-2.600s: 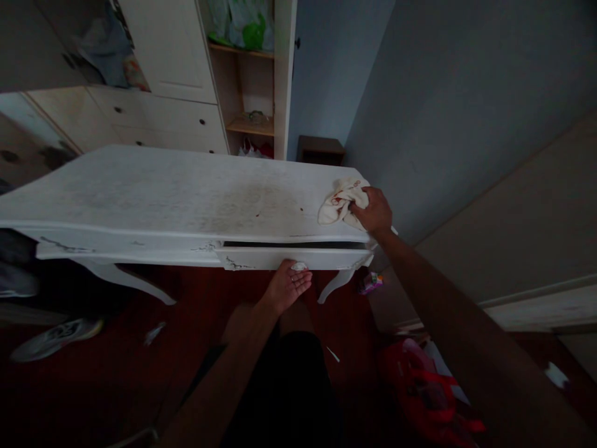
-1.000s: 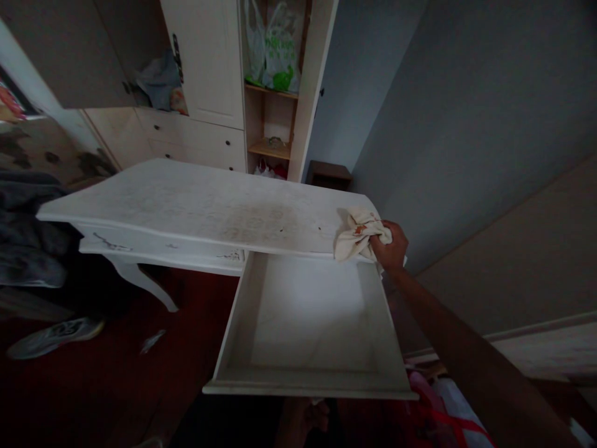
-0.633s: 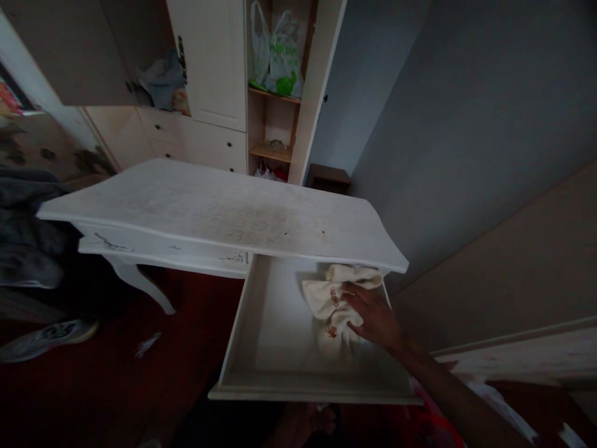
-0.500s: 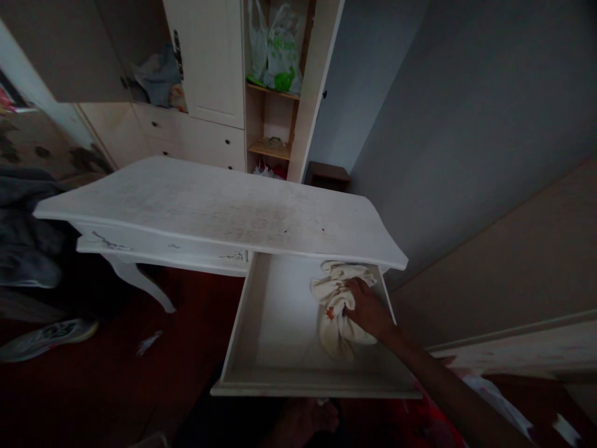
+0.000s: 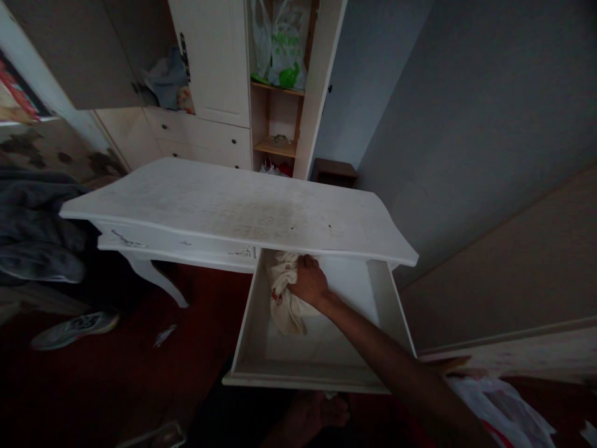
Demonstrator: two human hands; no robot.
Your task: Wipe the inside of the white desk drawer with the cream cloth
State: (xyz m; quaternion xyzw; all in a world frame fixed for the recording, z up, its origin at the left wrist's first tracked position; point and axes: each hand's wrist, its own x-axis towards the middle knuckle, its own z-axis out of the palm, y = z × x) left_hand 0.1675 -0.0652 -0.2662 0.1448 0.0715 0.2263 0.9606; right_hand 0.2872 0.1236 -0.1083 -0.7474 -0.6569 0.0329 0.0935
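My right hand (image 5: 310, 281) is closed on a crumpled cream cloth (image 5: 286, 314) with a small reddish-brown print. It presses the cloth against the floor of a pulled-out white drawer (image 5: 345, 351), near the back left corner. The forearm crosses over the drawer's right front. Below the drawer front, in shadow, my left hand (image 5: 321, 412) hangs with its fingers loosely apart, and nothing shows in it. A small pale piece, perhaps the drawer's knob, is just above its fingers.
The drawer belongs to a white desk (image 5: 209, 193) with dark smudges on its top. Behind stands a cabinet (image 5: 221, 62) with open doors and plastic bags (image 5: 285, 50). A shoe (image 5: 77, 330) lies on the red floor at left, and a plastic bag (image 5: 504, 404) at lower right.
My right hand has moved the cloth from the right side of the drawer to its left side. My left hand stays under the drawer front. The view has shifted slightly.
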